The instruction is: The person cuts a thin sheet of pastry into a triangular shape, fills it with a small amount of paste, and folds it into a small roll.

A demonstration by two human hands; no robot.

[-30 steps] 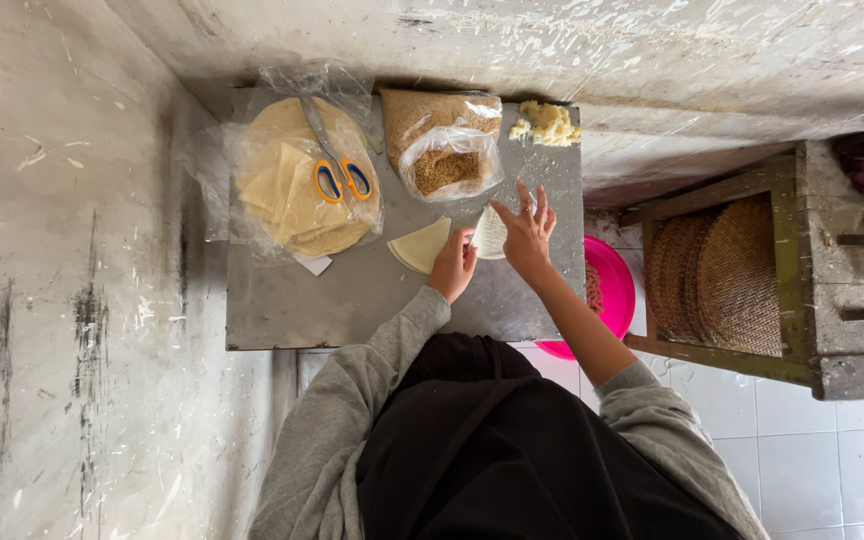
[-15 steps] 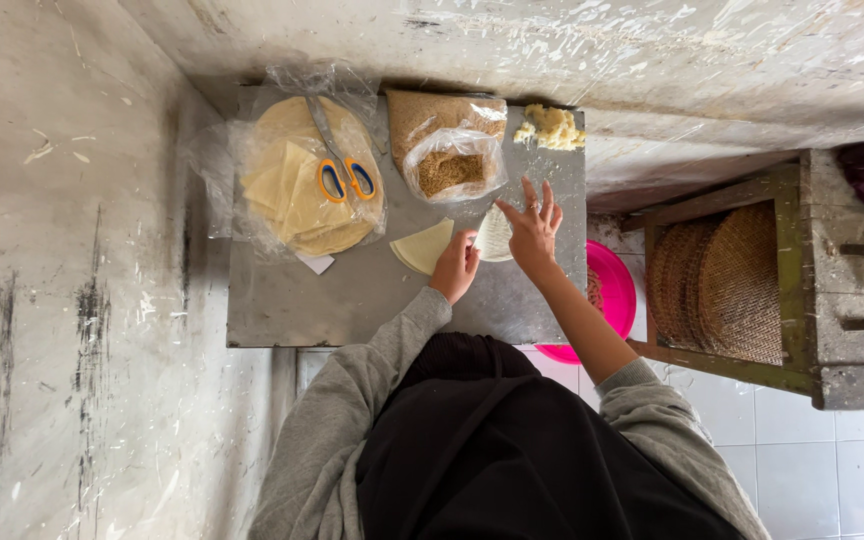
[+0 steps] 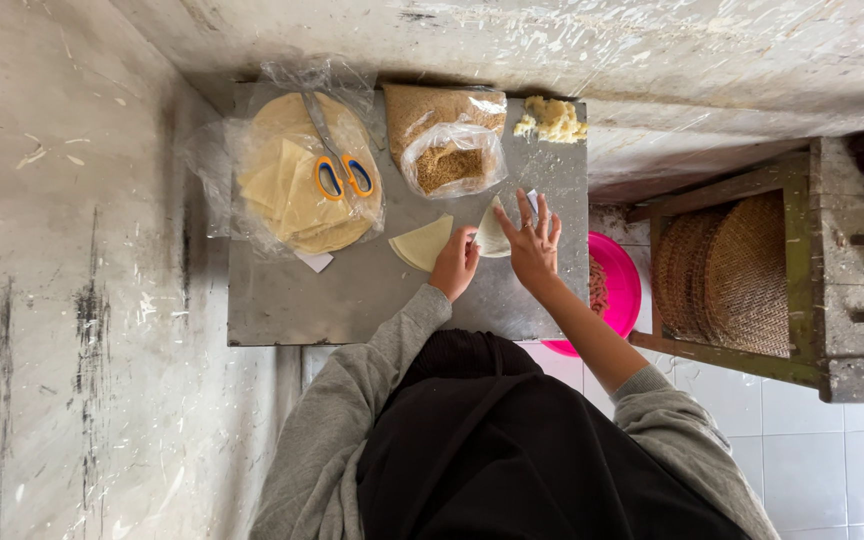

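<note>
On a grey metal tabletop [image 3: 302,300] my left hand [image 3: 455,264] pinches the edge of a pale folded pastry sheet [image 3: 493,237]. My right hand [image 3: 532,243] lies flat over the same sheet with fingers spread. A wedge-shaped cut of pastry [image 3: 422,242] rests just left of my left hand. A stack of round pastry sheets [image 3: 292,190] sits in clear plastic at the far left, with orange-and-blue scissors [image 3: 337,165] lying on top.
A clear bag of brown grain-like filling [image 3: 447,150] stands behind my hands. A yellowish crumbly lump [image 3: 552,120] lies at the table's far right corner. A pink bowl [image 3: 617,290] sits below the table's right edge, beside a wooden chair with a woven seat [image 3: 732,270].
Both hands stay on the folded sheet; the right hand's fingers have shifted slightly over it. Nothing else has moved.
</note>
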